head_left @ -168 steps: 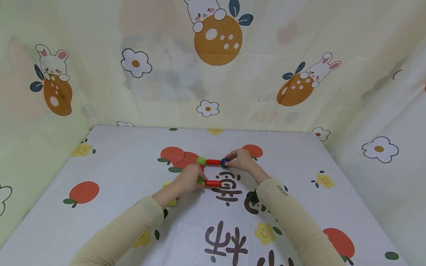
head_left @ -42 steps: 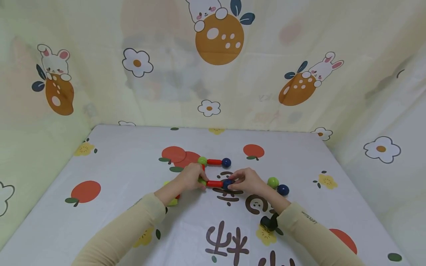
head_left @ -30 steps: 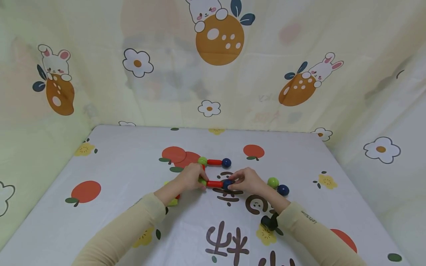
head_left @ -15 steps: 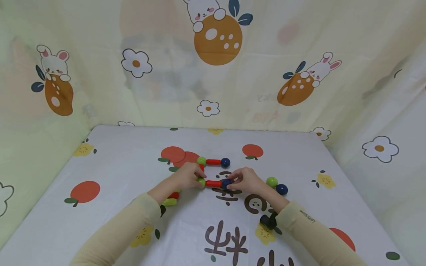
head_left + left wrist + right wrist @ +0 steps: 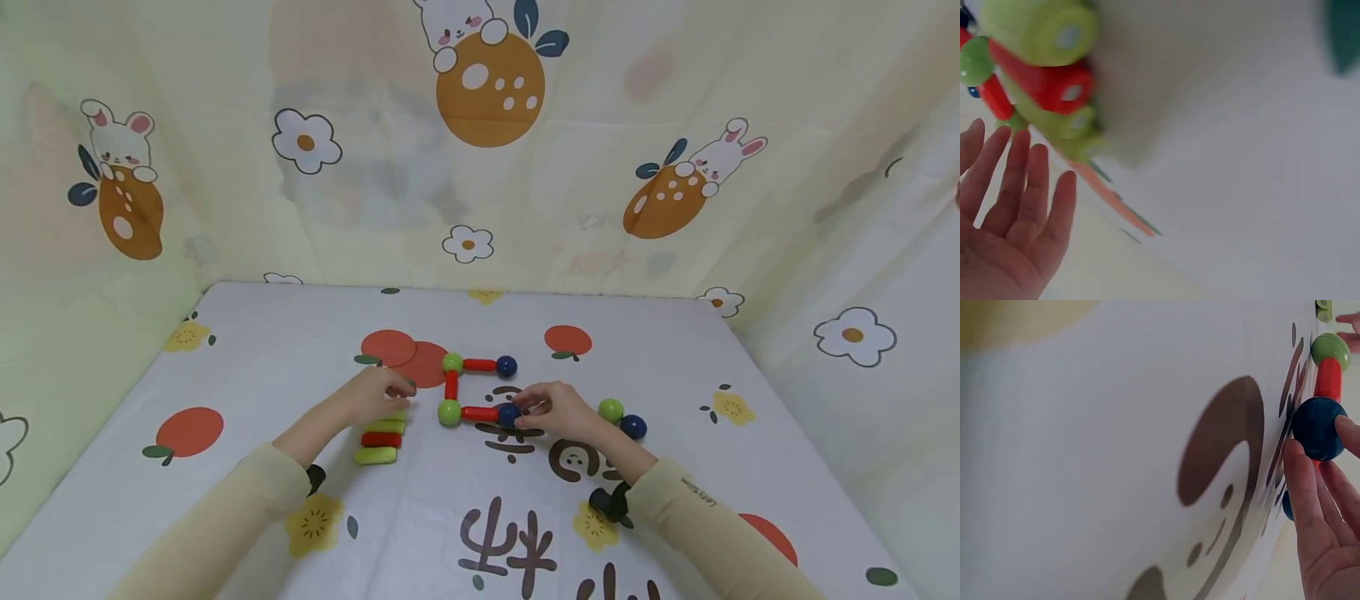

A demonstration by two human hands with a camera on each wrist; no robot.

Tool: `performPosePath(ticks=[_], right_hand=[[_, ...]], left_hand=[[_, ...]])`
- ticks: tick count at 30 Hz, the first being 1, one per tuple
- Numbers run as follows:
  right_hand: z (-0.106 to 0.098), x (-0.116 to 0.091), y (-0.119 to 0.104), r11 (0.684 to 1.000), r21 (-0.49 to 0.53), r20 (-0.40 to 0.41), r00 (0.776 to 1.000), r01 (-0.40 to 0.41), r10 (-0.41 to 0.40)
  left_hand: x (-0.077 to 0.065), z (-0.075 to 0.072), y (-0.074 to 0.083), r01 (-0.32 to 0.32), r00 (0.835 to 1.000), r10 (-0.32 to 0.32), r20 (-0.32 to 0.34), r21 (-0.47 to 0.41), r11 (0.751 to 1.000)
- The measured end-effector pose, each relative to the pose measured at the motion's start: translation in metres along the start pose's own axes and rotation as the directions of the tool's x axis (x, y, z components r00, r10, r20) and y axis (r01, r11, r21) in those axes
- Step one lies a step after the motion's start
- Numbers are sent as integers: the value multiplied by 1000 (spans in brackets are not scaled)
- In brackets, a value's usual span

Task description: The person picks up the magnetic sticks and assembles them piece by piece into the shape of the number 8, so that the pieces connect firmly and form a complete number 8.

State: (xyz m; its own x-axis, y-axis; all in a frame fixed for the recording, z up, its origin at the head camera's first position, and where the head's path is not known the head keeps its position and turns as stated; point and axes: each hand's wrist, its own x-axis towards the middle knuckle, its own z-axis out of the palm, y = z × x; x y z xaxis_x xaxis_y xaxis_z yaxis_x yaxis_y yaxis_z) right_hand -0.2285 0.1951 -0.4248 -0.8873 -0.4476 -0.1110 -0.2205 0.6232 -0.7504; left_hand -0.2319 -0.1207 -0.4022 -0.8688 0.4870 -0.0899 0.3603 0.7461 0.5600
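Observation:
My right hand (image 5: 558, 410) pinches a dark blue ball (image 5: 1318, 428) between thumb and fingers. That ball sits at the near right end of a U-shaped frame of balls and rods lying on the table. A red rod (image 5: 480, 413) joins it to a green ball (image 5: 449, 412). A second red rod (image 5: 451, 386) runs back to another green ball (image 5: 452, 363), and a third red rod (image 5: 479, 365) ends in a blue ball (image 5: 507, 367). My left hand (image 5: 1013, 219), fingers extended and holding nothing, is beside a row of loose green and red rods (image 5: 381, 439).
A loose green ball (image 5: 611, 410) and blue ball (image 5: 633, 427) lie to the right of my right hand. The white tablecloth (image 5: 420, 517) carries printed fruit, flowers and lettering. A patterned curtain (image 5: 360, 208) rises behind the table.
A blue ball has joined the near red rod under my right hand since the earliest frame. My left hand has let go of the near green ball and moved left toward the loose rods.

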Motion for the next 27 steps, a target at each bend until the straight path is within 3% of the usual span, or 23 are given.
performPosePath(ticks=[3,10,18,27], right_hand=[[1,0,1,1000,8,0,1000,2,-2],[1,0,3,1000,6,4,1000,-8,8],[0,0,4,1000,-3,3,1000,9,-9],[2,1,4,999,-8,-6,999,-35,35]], left_hand=[[-6,1,-10,42,999,-43,16,48,998],[-15,3,-18,101,993,-104,55,64,993],[-14,3,-19,83,995,-88,42,92,992],[-5,-2,-11,83,995,-88,44,86,993]])
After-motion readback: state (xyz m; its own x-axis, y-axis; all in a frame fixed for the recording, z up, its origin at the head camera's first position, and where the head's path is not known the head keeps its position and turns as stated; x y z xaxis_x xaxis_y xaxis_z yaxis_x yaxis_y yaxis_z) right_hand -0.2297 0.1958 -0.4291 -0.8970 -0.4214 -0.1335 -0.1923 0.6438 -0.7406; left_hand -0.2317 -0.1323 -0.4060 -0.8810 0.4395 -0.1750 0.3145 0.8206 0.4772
